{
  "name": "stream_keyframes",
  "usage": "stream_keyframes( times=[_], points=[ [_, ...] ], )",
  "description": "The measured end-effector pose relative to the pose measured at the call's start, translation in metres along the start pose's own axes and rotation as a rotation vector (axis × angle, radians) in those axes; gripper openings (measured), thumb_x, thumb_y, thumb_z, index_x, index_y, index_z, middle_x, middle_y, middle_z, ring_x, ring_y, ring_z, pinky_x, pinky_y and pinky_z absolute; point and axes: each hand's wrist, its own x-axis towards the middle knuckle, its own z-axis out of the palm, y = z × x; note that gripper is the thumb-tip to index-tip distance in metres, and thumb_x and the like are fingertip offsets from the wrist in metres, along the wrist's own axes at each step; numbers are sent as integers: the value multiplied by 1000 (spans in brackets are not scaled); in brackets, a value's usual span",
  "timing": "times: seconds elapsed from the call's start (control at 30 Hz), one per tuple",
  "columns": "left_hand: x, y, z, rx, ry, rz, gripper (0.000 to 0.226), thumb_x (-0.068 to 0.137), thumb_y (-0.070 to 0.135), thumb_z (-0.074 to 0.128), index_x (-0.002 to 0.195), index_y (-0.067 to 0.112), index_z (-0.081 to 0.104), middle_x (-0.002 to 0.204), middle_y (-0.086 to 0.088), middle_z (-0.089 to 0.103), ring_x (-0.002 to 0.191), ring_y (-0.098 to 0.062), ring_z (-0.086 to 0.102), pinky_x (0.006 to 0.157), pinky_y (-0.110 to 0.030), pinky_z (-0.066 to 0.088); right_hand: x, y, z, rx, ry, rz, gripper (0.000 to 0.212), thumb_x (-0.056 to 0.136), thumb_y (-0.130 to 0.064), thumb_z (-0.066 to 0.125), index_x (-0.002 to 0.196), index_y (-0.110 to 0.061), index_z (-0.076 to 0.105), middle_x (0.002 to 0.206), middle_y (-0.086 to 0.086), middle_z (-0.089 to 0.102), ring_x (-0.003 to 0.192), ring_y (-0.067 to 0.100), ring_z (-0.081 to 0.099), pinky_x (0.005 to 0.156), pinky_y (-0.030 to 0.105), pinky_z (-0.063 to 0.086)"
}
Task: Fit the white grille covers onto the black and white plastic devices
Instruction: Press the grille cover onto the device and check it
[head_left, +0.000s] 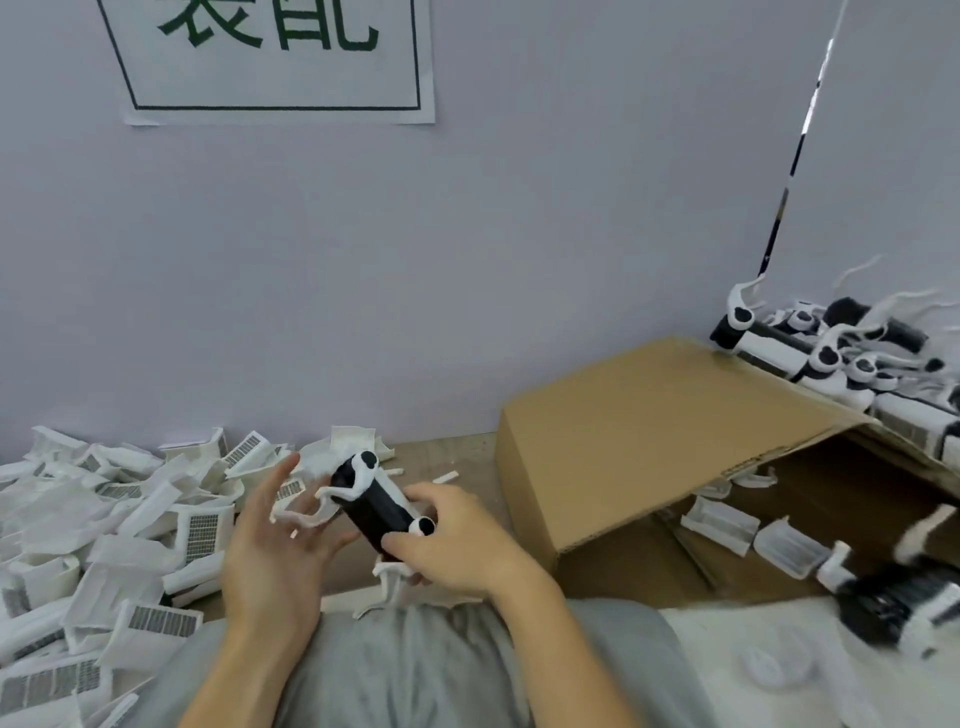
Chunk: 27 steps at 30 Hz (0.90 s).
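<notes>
One black and white device above near bench: right hand fingers pinch its near end; left hand fingers spread, touching its left side. Grille covers piled left, too many to count.

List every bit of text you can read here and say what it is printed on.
"装配": large dark green characters, tops cut off by the frame, inside a green border on the white paper sign stuck to the wall.
Cardboard box: faint printing along the flap edge, too small and blurred to read.
Nothing else legible.

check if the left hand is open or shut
Open: the left hand has its fingers spread beside the device; the right hand holds it.
</notes>
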Motion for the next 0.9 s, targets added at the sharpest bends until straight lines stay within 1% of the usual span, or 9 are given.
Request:
stream_keyframes(
  times=[0.1, 0.27, 0.33, 0.47, 0.53, 0.6, 0.7, 0.8, 0.9],
  points=[
    [-1, -4, 5, 26, 56, -93, 28, 103, 37, 38, 111, 21, 59, 90, -9, 70, 63, -24, 72, 51, -31, 59, 0, -7, -4, 235, 24, 51, 10, 88, -20, 63, 92, -12, 68, 67, -4, 64, 43, 13, 55, 44, 23, 44],
    [-1, -11, 5, 195, 61, -77, 20, 106, 25, 36, 98, 18, 53, 78, -11, 68, 50, -19, 67, 43, -20, 48, 7, -53, -20, 621, 213, -44, 25, 76, -31, 67, 54, -22, 64, 52, -9, 60, 37, 11, 51, 38, 19, 41],
    [-3, -11, 6, 227, 49, -61, 23, 108, 22, 32, 96, 14, 51, 71, -14, 68, 47, -17, 65, 42, -18, 46, 14, -77, -60, 656, 447, -103, 26, 85, -27, 70, 62, -16, 64, 56, -4, 63, 37, 12, 54, 40, 22, 45],
    [-2, -13, 2, 343, 30, -57, 29, 107, 10, 31, 88, 13, 52, 70, -22, 62, 40, -15, 58, 40, -19, 44, 11, -120, -180, 802, 984, -199, 21, 98, -16, 47, 85, -10, 61, 89, 12, 67, 51, 22, 64, 55, 33, 57],
    [1, -15, 1, 377, 29, -63, 29, 106, 8, 32, 87, 12, 53, 69, -22, 62, 38, -14, 57, 39, -18, 42, 2, -121, -226, 906, 1168, -231, 24, 102, -22, 36, 96, -17, 59, 104, 6, 60, 75, 24, 67, 69, 34, 60],
    [4, -16, 1, 389, 33, -78, 28, 106, 6, 33, 87, 11, 53, 67, -22, 62, 38, -15, 57, 38, -17, 41, -6, -107, -243, 810, 1279, -124, 23, 103, -30, 33, 94, -25, 54, 99, -3, 56, 94, 25, 57, 81, 36, 53],
    [6, -17, 1, 443, 44, -100, 25, 104, 4, 36, 88, 7, 55, 61, -19, 64, 42, -18, 56, 40, -20, 42, -4, -74, -209, 460, 1198, 38, 21, 96, -14, 36, 88, -14, 56, 91, 5, 56, 98, 30, 55, 90, 43, 46],
    [0, -21, 10, 546, 35, -106, 23, 100, -3, 39, 88, 4, 57, 59, -16, 65, 50, -23, 56, 48, -28, 42, -6, -50, -135, 265, 1025, -5, 26, 95, -8, 43, 106, -9, 67, 103, 8, 67, 105, 35, 63, 99, 51, 48],
    [-12, -16, 18, 624, 44, -70, 27, 93, -11, 39, 83, 5, 59, 65, -16, 63, 59, -25, 56, 54, -31, 44, -5, -37, -45, 242, 824, -20, 31, 94, -6, 48, 92, -29, 69, 83, -8, 73, 84, 16, 69, 74, 30, 52]
  ],
)
